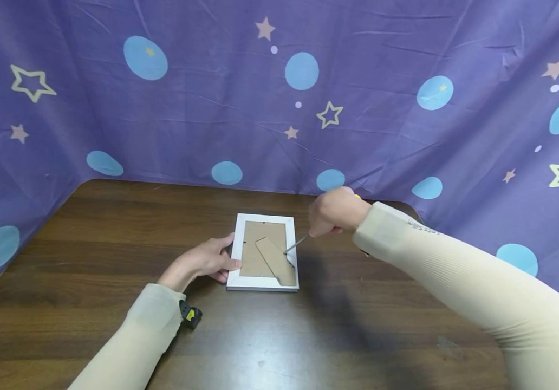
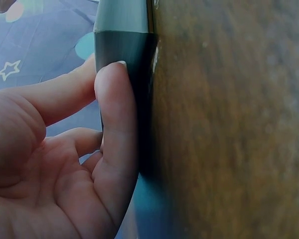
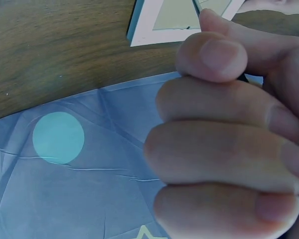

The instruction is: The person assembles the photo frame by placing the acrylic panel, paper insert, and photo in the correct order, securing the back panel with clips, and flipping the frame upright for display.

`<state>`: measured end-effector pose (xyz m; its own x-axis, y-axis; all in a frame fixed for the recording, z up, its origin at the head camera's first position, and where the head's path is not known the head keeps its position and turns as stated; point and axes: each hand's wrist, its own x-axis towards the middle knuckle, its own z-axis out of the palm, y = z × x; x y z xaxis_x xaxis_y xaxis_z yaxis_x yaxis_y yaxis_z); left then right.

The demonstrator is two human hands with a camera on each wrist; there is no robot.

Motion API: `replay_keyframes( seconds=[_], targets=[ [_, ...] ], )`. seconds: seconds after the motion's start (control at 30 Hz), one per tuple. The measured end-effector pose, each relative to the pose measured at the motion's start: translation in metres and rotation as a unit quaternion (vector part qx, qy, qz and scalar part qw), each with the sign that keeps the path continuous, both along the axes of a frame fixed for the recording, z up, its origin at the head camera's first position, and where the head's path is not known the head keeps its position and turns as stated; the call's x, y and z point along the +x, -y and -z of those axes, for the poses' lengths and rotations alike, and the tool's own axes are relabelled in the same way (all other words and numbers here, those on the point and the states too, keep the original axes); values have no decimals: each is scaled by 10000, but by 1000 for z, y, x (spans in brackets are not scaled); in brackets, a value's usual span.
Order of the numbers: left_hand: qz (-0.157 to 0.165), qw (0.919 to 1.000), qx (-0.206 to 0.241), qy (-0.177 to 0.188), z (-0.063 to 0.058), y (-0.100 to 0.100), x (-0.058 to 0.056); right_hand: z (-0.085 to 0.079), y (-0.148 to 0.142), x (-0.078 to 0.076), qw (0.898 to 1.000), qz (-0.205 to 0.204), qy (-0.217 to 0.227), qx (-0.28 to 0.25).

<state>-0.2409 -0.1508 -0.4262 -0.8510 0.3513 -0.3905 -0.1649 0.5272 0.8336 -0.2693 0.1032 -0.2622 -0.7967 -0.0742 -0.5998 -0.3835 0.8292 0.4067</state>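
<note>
A white picture frame [image 1: 252,282] lies back side up on the table, its brown backing board [image 1: 251,260] and slanted stand leg [image 1: 271,254] showing. At its left edge my left hand [image 1: 208,257] grips the border, thumb on top. In the left wrist view, fingers [image 2: 117,109] press along the frame's side [image 2: 122,47]. My right hand [image 1: 330,212] curls round a thin metal rod-like tool [image 1: 297,244], whose tip meets the backing near the right inner edge. The tool's handle is hidden in the fist. In the right wrist view, part of the frame [image 3: 144,32] appears above the curled fingers [image 3: 214,149].
The dark wooden table [image 1: 114,260] spreads around the frame. Behind it and at both sides hangs a purple curtain [image 1: 187,124] with stars and blue ovals. A black strap device [image 1: 190,314] sits at the left wrist.
</note>
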Motion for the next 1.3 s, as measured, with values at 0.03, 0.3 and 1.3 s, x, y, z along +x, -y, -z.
replay_keyframes(
  seconds=[0.03, 0.3, 1.3],
  targets=[
    [-2, 10000, -4, -1, 0, 1, 0, 1, -1, 0, 10000, 62, -46, -43],
    [-76, 9999, 98, 4, 2, 1, -1, 13, -27, -1, 9982, 80, 153, -581],
    [-249, 9996, 97, -65, 1, -1, 5, 131, -183, -20, 8855, 100, -1572, -4372]
  ],
)
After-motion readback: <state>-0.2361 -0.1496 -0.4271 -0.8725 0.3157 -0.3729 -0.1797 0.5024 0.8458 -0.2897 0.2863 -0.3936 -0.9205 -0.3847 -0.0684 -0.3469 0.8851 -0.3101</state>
